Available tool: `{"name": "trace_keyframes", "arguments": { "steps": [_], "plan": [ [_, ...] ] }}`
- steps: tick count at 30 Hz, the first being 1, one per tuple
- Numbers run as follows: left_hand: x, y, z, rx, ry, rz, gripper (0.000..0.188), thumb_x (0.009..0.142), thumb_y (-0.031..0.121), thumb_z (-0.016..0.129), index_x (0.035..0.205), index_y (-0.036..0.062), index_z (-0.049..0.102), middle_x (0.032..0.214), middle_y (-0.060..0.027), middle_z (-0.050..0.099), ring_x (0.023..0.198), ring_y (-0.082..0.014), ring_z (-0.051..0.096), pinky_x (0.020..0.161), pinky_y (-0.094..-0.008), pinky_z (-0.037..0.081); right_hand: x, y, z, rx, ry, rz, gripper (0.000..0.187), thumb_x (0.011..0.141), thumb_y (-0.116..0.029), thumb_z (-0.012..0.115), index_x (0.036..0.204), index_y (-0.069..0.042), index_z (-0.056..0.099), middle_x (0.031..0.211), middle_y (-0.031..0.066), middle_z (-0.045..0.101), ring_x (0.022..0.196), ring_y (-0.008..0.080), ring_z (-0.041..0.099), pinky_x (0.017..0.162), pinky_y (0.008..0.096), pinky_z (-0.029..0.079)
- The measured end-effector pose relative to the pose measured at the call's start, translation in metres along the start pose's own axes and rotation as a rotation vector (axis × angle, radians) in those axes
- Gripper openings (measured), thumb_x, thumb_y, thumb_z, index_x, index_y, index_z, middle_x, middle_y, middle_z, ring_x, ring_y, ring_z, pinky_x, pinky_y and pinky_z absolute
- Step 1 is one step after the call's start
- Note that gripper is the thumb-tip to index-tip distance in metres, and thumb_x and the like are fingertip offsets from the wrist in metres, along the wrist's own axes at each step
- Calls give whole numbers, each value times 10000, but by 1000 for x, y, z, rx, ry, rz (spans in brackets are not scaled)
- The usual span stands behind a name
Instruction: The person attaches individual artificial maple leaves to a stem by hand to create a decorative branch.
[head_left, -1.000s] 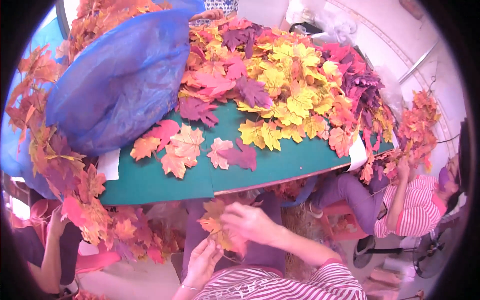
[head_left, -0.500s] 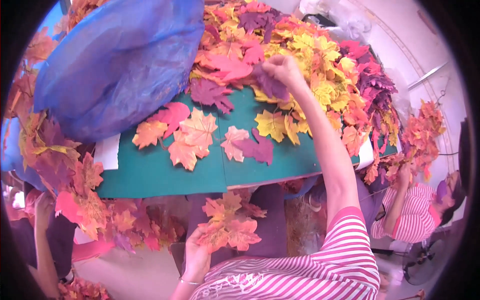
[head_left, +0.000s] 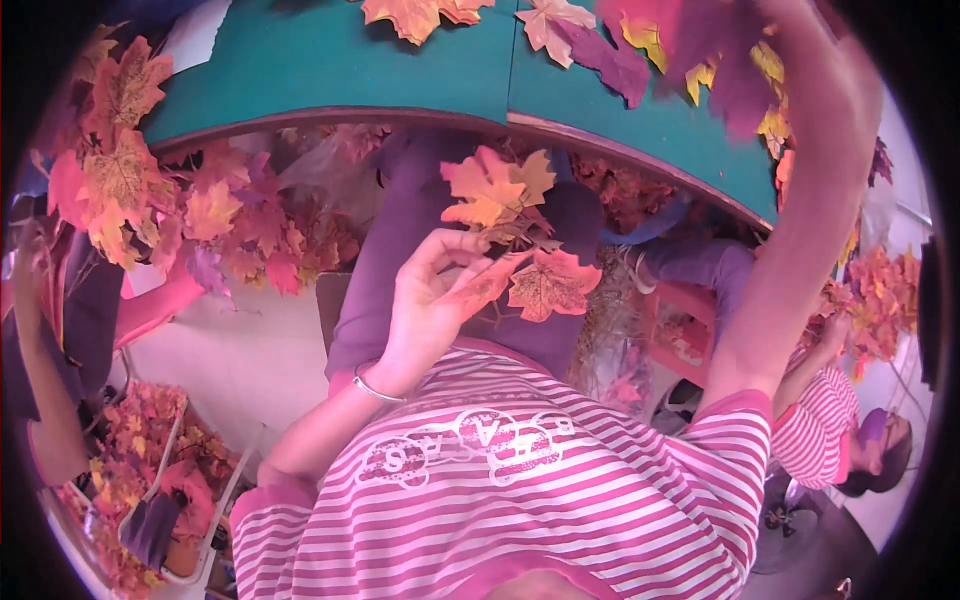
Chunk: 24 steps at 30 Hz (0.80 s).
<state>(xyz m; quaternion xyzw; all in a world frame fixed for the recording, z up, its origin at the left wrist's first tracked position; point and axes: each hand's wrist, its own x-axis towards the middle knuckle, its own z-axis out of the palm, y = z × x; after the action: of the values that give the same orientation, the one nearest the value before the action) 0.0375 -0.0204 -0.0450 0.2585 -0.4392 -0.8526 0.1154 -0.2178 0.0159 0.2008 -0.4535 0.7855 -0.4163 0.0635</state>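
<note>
My left hand (head_left: pixel 425 295) is over my lap, below the table edge. Its thumb and fingers are closed on a spray of artificial maple leaves (head_left: pixel 550 285) in orange and coral, with thin stems between them. My right hand (head_left: pixel 805 30) is at the upper right over the table, smeared by motion, and its fingers are hardly visible. Blurred purple and pink artificial leaves (head_left: pixel 715 60) move along with it. On the green tabletop (head_left: pixel 350 75) nearby lie a purple leaf (head_left: pixel 615 60), a pale pink leaf (head_left: pixel 550 25) and orange leaves (head_left: pixel 415 15).
Leaf garlands (head_left: pixel 125 190) hang at the left beside another person's arm (head_left: pixel 40 380). A basket of leaves (head_left: pixel 160 470) stands on the floor at lower left. At right, a person in a striped shirt (head_left: pixel 825 420) is near another leaf bunch (head_left: pixel 880 300). A pinkish stool (head_left: pixel 680 320) stands below the table.
The view has tipped down toward my lap; the blue bag and most of the leaf pile are out of sight. My right hand has drawn purple and pink leaves away from the pile.
</note>
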Motion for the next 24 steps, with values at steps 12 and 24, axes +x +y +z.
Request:
{"name": "trace_keyframes", "arguments": {
  "steps": [12,24],
  "plan": [
    [2,38,0,-130,15,-253,159,1034,165,622,1121,33,643,1020,-10,678,912,-74,642,820,-245,546,-170,55,112,208,-347,329,125,885,-44,658,959,17,578,847,151,637,772,335,667,694,378,530],
    [4,36,13,-302,19,-244,156,1028,146,630,1106,11,635,970,-59,681,870,-114,637,836,-262,534,-201,58,135,428,24,439,137,849,30,749,977,35,703,890,111,733,837,182,725,769,285,558]
  ]
}}
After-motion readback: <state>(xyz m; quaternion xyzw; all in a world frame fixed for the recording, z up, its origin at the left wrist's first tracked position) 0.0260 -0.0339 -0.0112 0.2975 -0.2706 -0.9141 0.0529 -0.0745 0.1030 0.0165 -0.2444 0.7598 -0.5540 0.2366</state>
